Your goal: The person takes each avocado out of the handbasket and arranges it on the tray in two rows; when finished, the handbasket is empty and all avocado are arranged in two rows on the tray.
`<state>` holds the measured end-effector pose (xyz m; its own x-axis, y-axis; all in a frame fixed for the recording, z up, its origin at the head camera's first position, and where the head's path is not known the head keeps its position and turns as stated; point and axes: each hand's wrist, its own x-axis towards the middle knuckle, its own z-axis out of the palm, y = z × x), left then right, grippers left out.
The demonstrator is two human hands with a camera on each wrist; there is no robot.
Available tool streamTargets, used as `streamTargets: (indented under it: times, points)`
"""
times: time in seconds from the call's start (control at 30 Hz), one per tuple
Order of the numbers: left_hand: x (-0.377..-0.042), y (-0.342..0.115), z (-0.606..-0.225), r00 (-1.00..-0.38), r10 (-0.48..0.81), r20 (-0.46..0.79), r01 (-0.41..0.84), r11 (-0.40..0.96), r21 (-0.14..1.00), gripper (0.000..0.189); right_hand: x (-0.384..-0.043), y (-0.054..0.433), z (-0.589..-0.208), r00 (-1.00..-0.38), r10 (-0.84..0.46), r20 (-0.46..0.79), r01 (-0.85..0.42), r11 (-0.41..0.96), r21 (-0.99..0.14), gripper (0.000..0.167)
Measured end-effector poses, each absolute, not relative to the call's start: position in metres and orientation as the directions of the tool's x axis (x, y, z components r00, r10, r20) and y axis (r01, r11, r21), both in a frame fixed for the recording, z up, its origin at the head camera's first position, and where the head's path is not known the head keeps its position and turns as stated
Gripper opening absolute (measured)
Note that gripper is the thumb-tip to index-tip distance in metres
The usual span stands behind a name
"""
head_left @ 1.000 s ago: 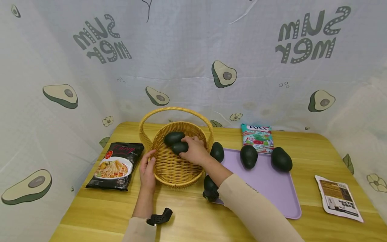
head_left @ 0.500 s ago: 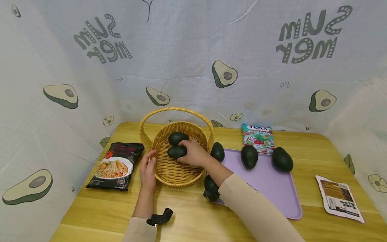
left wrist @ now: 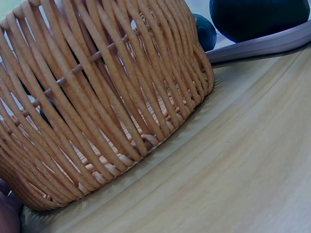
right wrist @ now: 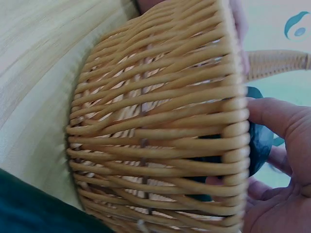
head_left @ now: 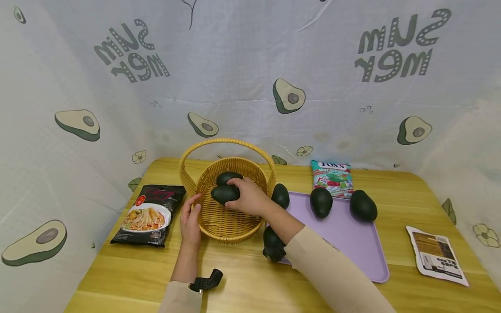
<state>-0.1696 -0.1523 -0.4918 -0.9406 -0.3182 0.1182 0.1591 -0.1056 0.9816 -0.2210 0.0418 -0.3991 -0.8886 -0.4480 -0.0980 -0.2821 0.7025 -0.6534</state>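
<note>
My right hand (head_left: pixel 250 198) reaches into a yellow wicker basket (head_left: pixel 228 226) and grips a dark green avocado (head_left: pixel 225 194) between thumb and fingers. A second avocado (head_left: pixel 228 177) lies in the basket just behind it, partly covered by that hand. At the basket's left side my left hand (head_left: pixel 191 224) rests against the wall, its fingers relaxed near the rim. In the right wrist view, the right hand (right wrist: pixel 291 141) holds the avocado (right wrist: pixel 260 145) at the rim. The left wrist view shows mostly the basket's woven wall (left wrist: pixel 112 92).
Right of the basket lies a lilac tray (head_left: pixel 348 243) with several avocados on it or at its edges, one (head_left: pixel 322 203) near its back. A FOX'S candy bag (head_left: pixel 332 178) stands behind it. A white-edged pouch (head_left: pixel 437 256) lies far right, a black noodle packet (head_left: pixel 150 215) left.
My right hand has shifted the gripped avocado leftward in the basket. The other avocado has moved slightly right and now sits behind it. My left hand has stayed at the basket's side.
</note>
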Motion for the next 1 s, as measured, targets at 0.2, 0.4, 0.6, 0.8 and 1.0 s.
streamTargets:
  times: [0.2,0.4,0.6,0.8,1.0]
  points:
    - [-0.169,-0.152,-0.492,-0.938,-0.327,0.116,0.156,-0.098,0.983,0.037,-0.208,0.043,-0.387,-0.896,-0.441,-0.051,-0.302,0.690,-0.657,0.067]
    - [-0.169,-0.152,-0.490,-0.940,-0.322,0.116,0.154,-0.096,0.983,0.037,-0.189,0.051,-0.377,-0.908,-0.418,-0.016,-0.279,0.633,-0.722,0.067]
    - [-0.169,-0.152,-0.490,-0.940,-0.322,0.109,0.144,-0.086,0.986,0.036,-0.169,0.060,-0.370,-0.931,-0.366,-0.010,-0.200,0.532,-0.822,0.065]
    - [-0.169,-0.153,-0.492,-0.938,-0.328,0.111,0.145,-0.079,0.986,0.036,-0.153,0.072,-0.369,-0.937,-0.351,-0.002,-0.163,0.441,-0.882,0.064]
    - [-0.169,-0.154,-0.491,-0.941,-0.322,0.109,0.147,-0.097,0.984,0.036,-0.143,0.088,-0.367,-0.949,-0.315,-0.013,-0.124,0.412,-0.903,0.065]
